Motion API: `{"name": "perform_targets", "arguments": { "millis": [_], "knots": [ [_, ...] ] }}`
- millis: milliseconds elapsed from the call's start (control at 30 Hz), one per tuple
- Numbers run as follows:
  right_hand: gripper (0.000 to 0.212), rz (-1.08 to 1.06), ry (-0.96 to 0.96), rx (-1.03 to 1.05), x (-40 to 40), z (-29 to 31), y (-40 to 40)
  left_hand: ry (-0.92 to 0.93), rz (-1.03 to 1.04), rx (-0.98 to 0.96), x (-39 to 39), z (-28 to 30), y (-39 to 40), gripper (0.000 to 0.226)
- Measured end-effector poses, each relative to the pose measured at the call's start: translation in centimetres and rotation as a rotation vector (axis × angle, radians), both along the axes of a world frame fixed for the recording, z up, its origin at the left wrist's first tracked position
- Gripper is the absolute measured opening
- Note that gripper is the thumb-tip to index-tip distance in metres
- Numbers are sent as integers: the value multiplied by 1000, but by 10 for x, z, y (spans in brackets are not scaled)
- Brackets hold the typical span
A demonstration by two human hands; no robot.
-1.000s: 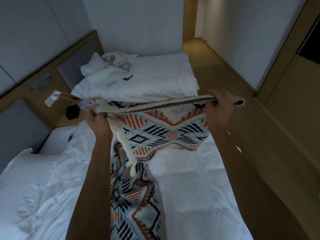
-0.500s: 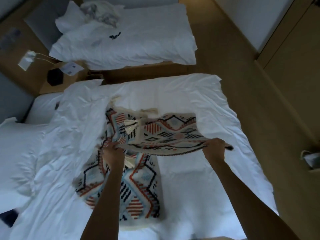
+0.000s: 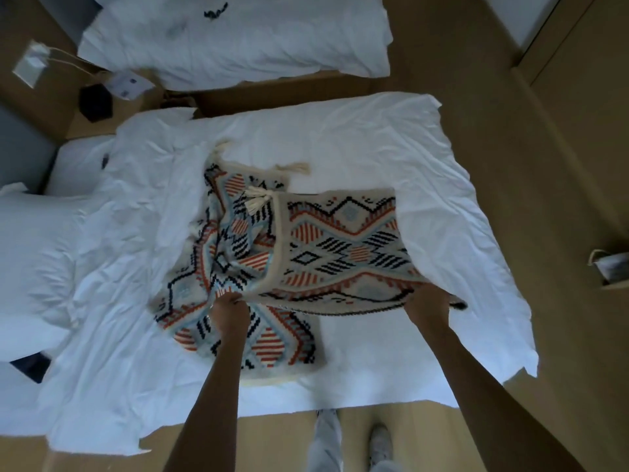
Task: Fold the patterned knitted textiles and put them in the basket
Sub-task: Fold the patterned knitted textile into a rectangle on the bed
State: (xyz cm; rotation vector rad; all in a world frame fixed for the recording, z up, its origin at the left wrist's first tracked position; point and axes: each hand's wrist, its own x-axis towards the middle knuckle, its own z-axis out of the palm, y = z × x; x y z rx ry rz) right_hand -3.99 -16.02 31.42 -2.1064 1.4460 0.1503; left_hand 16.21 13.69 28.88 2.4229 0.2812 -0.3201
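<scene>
A patterned knitted textile [image 3: 343, 247], cream with red, black and pale blue diamonds and cream tassels, lies partly folded over itself on the white bed [image 3: 340, 369]. My left hand [image 3: 228, 310] grips its near edge at the left. My right hand [image 3: 427, 301] grips the same edge at the right, holding that upper layer just above the bed. The lower layer spreads toward me under my left forearm. No basket shows in the head view.
A second white bed [image 3: 272, 46] stands beyond, across a narrow gap. A black object [image 3: 97, 102] and a white card [image 3: 131, 84] sit on the bedside stand at the left. A pillow [image 3: 30, 253] lies left. A bag [image 3: 612, 270] stands on the floor right.
My hands have come down from chest height, bringing the held edge toward me and laying the upper layer over the rest on the bed. The view has tipped downward.
</scene>
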Motion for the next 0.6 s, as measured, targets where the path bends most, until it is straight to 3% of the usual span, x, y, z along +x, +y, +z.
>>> {"name": "perform_targets", "arguments": {
  "millis": [367,500,600],
  "knots": [
    [27,158,310,106,-113,-19,19,18,-55,205,-116,-25,32,23],
    [21,237,251,-41,-108,-26,3,14,-40,159,-121,-37,30,24],
    [18,165,4,-138,-79,-41,-20,-31,-47,84,-95,-47,14,17]
  ]
}}
